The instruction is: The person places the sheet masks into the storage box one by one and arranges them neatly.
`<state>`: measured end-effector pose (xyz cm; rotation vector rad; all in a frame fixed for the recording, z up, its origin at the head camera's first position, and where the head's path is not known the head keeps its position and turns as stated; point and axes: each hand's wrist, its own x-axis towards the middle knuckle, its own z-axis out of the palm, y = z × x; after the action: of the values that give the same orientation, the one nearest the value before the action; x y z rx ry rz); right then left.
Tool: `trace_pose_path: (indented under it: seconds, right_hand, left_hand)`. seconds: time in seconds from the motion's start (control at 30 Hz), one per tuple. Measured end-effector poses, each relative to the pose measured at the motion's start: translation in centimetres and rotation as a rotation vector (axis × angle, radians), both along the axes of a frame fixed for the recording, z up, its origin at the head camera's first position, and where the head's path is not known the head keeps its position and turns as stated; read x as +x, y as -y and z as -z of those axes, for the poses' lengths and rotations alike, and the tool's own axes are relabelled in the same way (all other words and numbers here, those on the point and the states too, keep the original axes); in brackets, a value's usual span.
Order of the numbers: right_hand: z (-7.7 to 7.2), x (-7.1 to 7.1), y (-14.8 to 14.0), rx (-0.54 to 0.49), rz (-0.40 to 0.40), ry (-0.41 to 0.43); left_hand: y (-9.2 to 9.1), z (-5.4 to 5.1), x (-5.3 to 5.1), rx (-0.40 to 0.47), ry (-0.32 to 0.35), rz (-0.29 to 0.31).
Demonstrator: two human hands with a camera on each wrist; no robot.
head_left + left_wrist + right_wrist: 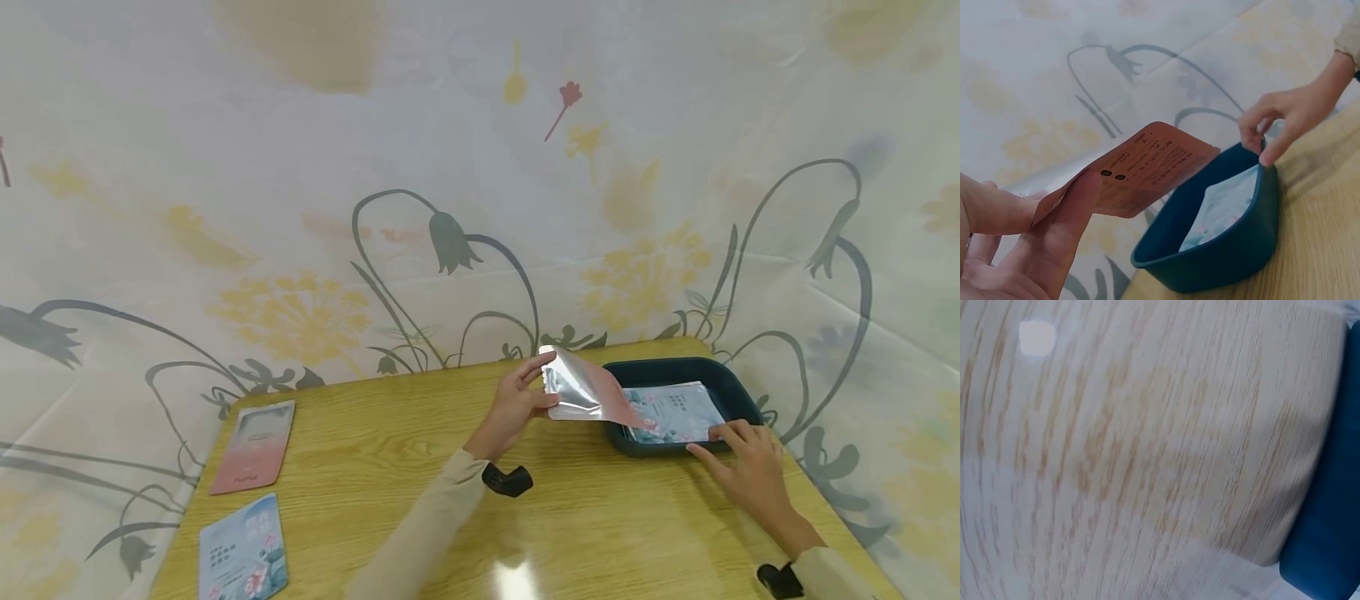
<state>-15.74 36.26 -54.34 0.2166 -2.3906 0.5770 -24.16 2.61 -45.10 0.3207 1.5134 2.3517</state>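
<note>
My left hand (pixel 516 406) pinches a silver-and-pink packet (pixel 592 390) by its silver end, the pink end hanging over the left side of a dark teal tray (pixel 652 448). In the left wrist view the packet's printed pink side (pixel 1154 164) faces the camera, fingers on both faces. Inside the tray lie light blue packets with a floral print (pixel 675 410). At the tray's near right rim, my right hand (pixel 753 471) grips the edge with thumb and fingers, as the left wrist view also shows with the hand (pixel 1291 115) on the tray (pixel 1229 262).
On the table's left side lie a pink-and-silver packet (pixel 255 446) and, nearer, a light blue floral packet (pixel 243 550). A floral cloth (pixel 465 208) hangs behind the wooden table (pixel 390 433). The right wrist view shows table surface and the tray's side (pixel 1329 512).
</note>
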Motion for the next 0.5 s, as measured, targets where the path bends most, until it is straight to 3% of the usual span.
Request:
trace_pose_path:
  seconds: [0.5]
  right_hand:
    - [0.1,-0.1,0.1,-0.006,0.006,-0.018]
  left_hand:
    - [-4.0,0.5,-0.6,-0.001,0.017,0.015]
